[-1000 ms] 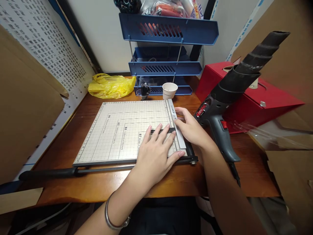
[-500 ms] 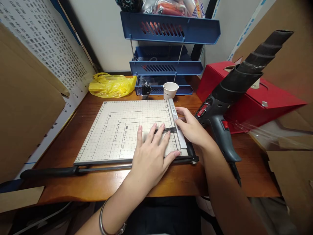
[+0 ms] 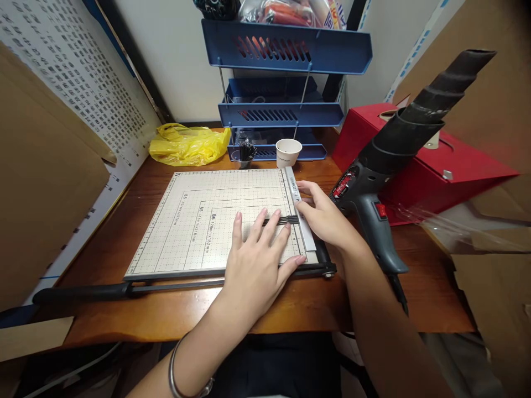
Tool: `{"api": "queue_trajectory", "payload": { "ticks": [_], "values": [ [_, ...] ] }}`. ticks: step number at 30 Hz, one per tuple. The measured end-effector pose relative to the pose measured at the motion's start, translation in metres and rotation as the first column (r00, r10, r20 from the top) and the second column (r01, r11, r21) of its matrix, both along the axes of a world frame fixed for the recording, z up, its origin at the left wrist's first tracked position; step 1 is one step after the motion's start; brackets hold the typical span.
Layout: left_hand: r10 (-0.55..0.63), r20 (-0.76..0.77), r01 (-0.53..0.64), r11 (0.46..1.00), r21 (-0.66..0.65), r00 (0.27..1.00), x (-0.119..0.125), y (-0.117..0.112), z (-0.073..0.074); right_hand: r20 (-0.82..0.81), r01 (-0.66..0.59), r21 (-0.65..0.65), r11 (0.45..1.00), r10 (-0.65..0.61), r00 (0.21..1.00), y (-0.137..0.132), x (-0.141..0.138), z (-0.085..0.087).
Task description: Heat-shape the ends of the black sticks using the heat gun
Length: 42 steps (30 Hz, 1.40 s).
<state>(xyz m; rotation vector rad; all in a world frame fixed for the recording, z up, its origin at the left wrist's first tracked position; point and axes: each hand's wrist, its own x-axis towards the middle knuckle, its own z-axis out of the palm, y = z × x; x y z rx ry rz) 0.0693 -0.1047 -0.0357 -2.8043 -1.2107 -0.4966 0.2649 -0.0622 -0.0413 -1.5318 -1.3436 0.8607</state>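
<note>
My left hand (image 3: pixel 258 255) lies flat with its fingers spread on the gridded board of a paper cutter (image 3: pixel 166 232). Its middle fingers rest over a small row of thin black strands (image 3: pixel 286 220), partly covered by them. The right ends of the strands meet the cutter's silver metal ruler (image 3: pixel 305 229). Against the ruler's right side is my right hand (image 3: pixel 326 218), with thumb and forefinger tips apart at its edge; the other fingers are mostly hidden. Along the board's near edge the cutter's blade arm lies low, its black handle (image 3: pixel 83 293) at the left.
A grey heat gun (image 3: pixel 367 182) stands right of my right hand, before a red box (image 3: pixel 464 177). Behind the cutter are a white paper cup (image 3: pixel 287 155), a clear cup of black strands (image 3: pixel 245 153), a yellow plastic bag (image 3: pixel 188 145) and blue tiered trays (image 3: pixel 286 50).
Both hands and the black strands keep their places on the cutter. Only the view has shifted very slightly.
</note>
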Motion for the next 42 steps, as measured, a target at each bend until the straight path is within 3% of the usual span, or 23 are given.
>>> {"api": "queue_trajectory", "payload": {
  "ticks": [42],
  "values": [
    [-0.03, -0.021, 0.029, 0.999, -0.04, 0.999, 0.01, 0.001, 0.001, 0.033, 0.008, 0.001, 1.0, -0.008, 0.999, -0.001, 0.001, 0.0]
  ]
}}
